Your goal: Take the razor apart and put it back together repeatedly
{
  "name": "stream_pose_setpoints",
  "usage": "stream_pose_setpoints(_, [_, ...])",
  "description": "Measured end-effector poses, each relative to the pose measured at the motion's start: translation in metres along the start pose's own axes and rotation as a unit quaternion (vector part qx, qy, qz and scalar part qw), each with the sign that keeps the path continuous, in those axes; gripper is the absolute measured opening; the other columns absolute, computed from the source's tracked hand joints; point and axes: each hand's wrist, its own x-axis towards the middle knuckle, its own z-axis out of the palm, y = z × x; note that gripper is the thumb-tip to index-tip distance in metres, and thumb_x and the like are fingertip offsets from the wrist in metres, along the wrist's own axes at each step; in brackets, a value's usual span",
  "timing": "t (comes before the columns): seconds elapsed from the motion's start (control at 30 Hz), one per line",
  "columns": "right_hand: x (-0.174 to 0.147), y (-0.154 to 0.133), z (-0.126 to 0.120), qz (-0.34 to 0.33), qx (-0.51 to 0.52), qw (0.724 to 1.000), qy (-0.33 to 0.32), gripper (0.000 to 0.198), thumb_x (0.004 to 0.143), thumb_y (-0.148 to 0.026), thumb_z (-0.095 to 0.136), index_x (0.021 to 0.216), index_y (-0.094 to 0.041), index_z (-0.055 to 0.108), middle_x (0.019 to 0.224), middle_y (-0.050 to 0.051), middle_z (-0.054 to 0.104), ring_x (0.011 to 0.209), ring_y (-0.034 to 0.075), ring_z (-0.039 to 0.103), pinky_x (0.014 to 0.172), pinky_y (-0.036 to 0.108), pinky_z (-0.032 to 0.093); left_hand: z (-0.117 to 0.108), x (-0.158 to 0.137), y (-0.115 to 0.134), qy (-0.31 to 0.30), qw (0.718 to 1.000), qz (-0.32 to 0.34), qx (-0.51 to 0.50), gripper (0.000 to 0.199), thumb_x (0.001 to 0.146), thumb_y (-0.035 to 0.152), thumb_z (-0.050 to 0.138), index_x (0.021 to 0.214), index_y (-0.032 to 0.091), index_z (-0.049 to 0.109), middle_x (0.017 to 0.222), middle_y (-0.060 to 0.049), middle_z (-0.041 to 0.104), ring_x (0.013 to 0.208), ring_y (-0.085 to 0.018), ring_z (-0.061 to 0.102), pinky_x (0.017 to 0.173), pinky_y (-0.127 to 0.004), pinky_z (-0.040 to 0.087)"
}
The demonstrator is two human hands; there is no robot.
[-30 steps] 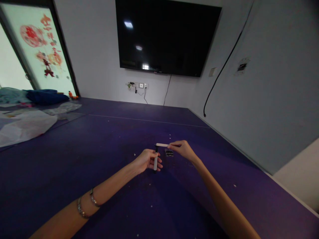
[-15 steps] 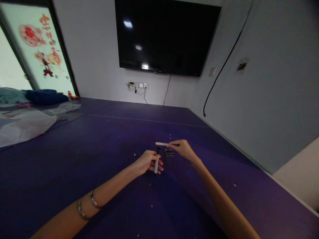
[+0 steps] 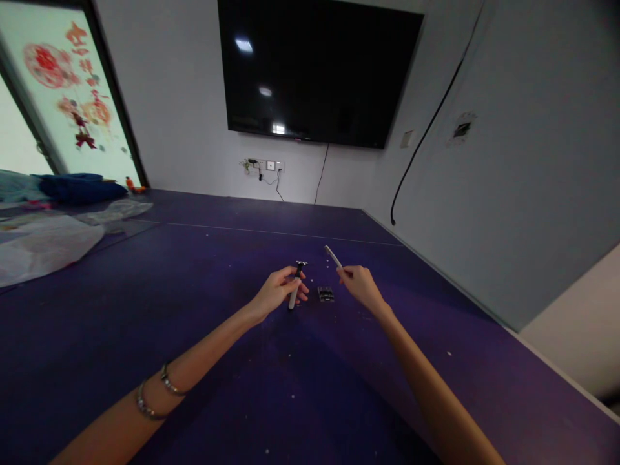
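My left hand (image 3: pixel 278 290) is closed around a razor (image 3: pixel 293 294) with a pale handle and a dark neck. The razor's head points up and away from me. In my right hand (image 3: pixel 359 284) is the near end of a slim whitish toothbrush (image 3: pixel 333 256), its far end raised up and to the left. A gap separates the toothbrush from the razor. Between and just below the hands, a small black and clear case (image 3: pixel 326 294) lies on the dark purple surface (image 3: pixel 217 374); its contents are too small to make out.
White crumbs are scattered over the surface. To the left lie clear plastic sheeting (image 3: pixel 53 245) and blue cloth (image 3: pixel 82 188). A television (image 3: pixel 320 71) hangs on the back wall above sockets (image 3: pixel 270 166). A black cable (image 3: pixel 426 135) dangles along the right wall.
The toothbrush has lifted off the razor's head and swung from level to slanting upward. My left hand has moved up and left with the razor, whose head now shows.
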Motion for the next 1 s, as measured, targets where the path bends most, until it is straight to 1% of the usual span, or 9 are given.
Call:
stream_pose_setpoints(0.1, [-0.008,-0.014,0.002,0.024,-0.081,0.996,0.004,0.043,0.085,-0.044,0.039,0.070,-0.018,0.070,0.066,0.009,0.067,0.060,0.017,0.061,0.051,0.022,0.034,-0.004,-0.001,0.006,0.000,1.000,0.021,0.006,0.015,0.081,0.023,0.052,0.093,0.015,0.050,0.077,-0.006,0.065,0.066,-0.016,0.064,0.065,-0.032,0.050])
stream_pose_setpoints(0.2, [-0.017,-0.028,0.011,0.035,-0.128,0.990,-0.038,0.044,0.085,-0.044,0.038,0.071,-0.018,0.071,0.072,0.011,0.069,0.067,0.020,0.064,0.055,0.023,0.037,-0.007,0.000,0.007,0.006,1.000,0.031,0.003,0.016,0.080,0.024,0.053,0.093,0.015,0.051,0.077,-0.007,0.065,0.065,-0.016,0.063,0.063,-0.031,0.050])
stream_pose_setpoints(0.37, [-0.032,-0.043,0.039,0.042,-0.139,0.983,-0.114,0.040,0.084,-0.041,0.040,0.081,-0.015,0.070,0.083,0.015,0.069,0.078,0.023,0.065,0.064,0.027,0.043,-0.006,0.001,0.001,0.001,1.000,0.023,0.003,0.016,0.081,0.023,0.052,0.094,0.015,0.050,0.076,-0.006,0.065,0.064,-0.015,0.063,0.063,-0.031,0.051])
stream_pose_setpoints(0.53, [-0.043,-0.047,0.063,0.042,-0.143,0.976,-0.156,0.035,0.083,-0.036,0.042,0.093,-0.013,0.066,0.093,0.017,0.067,0.084,0.026,0.064,0.070,0.031,0.045,-0.004,0.002,-0.006,-0.003,1.000,0.015,0.006,0.016,0.081,0.024,0.051,0.094,0.015,0.050,0.077,-0.006,0.065,0.062,-0.015,0.063,0.061,-0.030,0.050])
stream_pose_setpoints(0.63, [-0.045,-0.046,0.069,0.041,-0.154,0.975,-0.157,0.036,0.084,-0.036,0.041,0.096,-0.012,0.065,0.094,0.018,0.067,0.086,0.027,0.064,0.072,0.033,0.046,-0.004,0.003,-0.007,-0.006,1.000,0.015,0.004,0.015,0.081,0.024,0.051,0.093,0.015,0.050,0.076,-0.006,0.064,0.062,-0.015,0.063,0.060,-0.029,0.050])
stream_pose_setpoints(0.8, [-0.046,-0.046,0.072,0.041,-0.169,0.973,-0.148,0.041,0.084,-0.042,0.040,0.094,-0.011,0.066,0.093,0.019,0.067,0.085,0.029,0.064,0.070,0.035,0.047,-0.004,0.003,-0.008,-0.003,1.000,0.011,0.004,0.013,0.081,0.022,0.051,0.093,0.015,0.050,0.075,-0.005,0.064,0.061,-0.015,0.063,0.057,-0.028,0.050])
stream_pose_setpoints(0.9, [-0.045,-0.046,0.070,0.046,-0.172,0.975,-0.136,0.047,0.085,-0.047,0.037,0.092,-0.012,0.067,0.091,0.019,0.067,0.084,0.030,0.064,0.070,0.036,0.046,-0.005,0.003,-0.008,-0.002,1.000,0.008,0.006,0.013,0.081,0.022,0.051,0.092,0.015,0.050,0.075,-0.006,0.064,0.060,-0.015,0.063,0.057,-0.028,0.050])
stream_pose_setpoints(1.0, [-0.040,-0.039,0.061,0.063,-0.175,0.975,-0.119,0.051,0.085,-0.051,0.032,0.087,-0.014,0.068,0.087,0.018,0.067,0.081,0.029,0.064,0.069,0.037,0.045,-0.006,0.004,-0.011,-0.004,1.000,0.005,0.004,0.014,0.081,0.024,0.052,0.093,0.016,0.050,0.075,-0.005,0.064,0.060,-0.014,0.063,0.056,-0.027,0.049])
